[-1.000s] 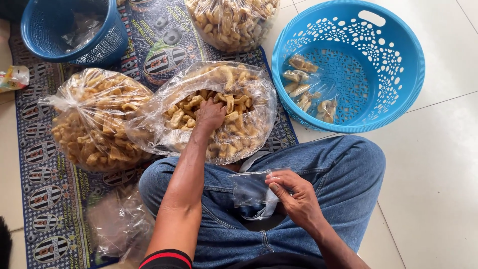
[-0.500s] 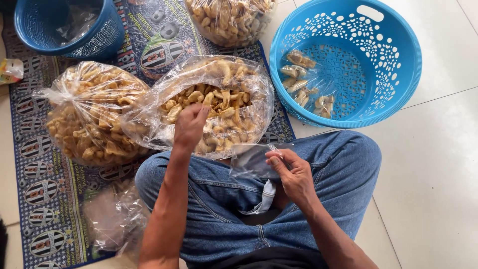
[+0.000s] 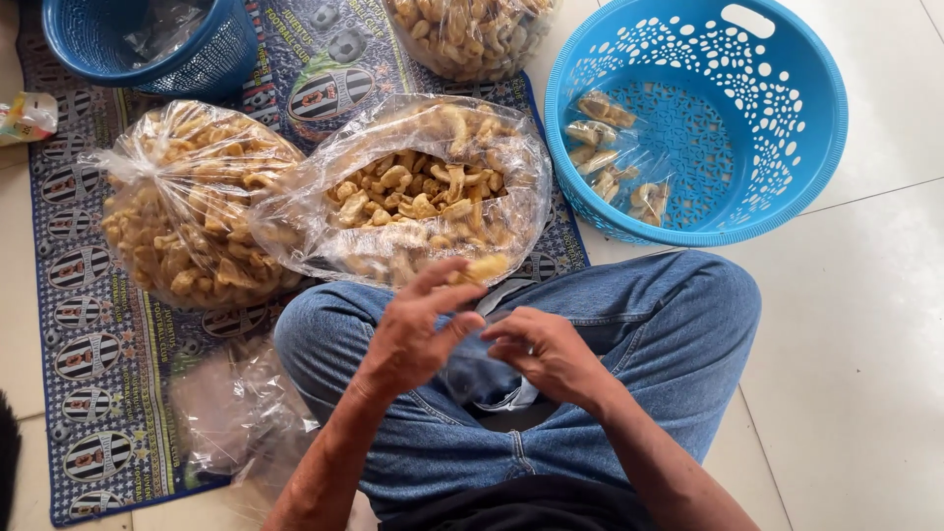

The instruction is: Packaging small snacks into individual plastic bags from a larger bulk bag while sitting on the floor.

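Observation:
I sit cross-legged in blue jeans. My left hand [image 3: 418,324] holds a few pale fried crackers [image 3: 484,266] at its fingertips, just over my lap. My right hand [image 3: 546,352] grips a small clear plastic bag [image 3: 479,379] resting on my lap, touching the left hand's fingers. Right in front of my knees lies a big open clear bag of crackers [image 3: 413,197].
A second full, tied cracker bag [image 3: 187,211] lies to the left, a third [image 3: 472,34] at the top. A light blue perforated basket [image 3: 787,118] on the right holds small filled packets [image 3: 615,157]. A dark blue basket [image 3: 147,44] stands top left. Empty plastic bags [image 3: 231,408] lie on the patterned mat.
My left hand has come out of the big open bag and moved back to my lap with crackers, meeting the right hand at the small bag.

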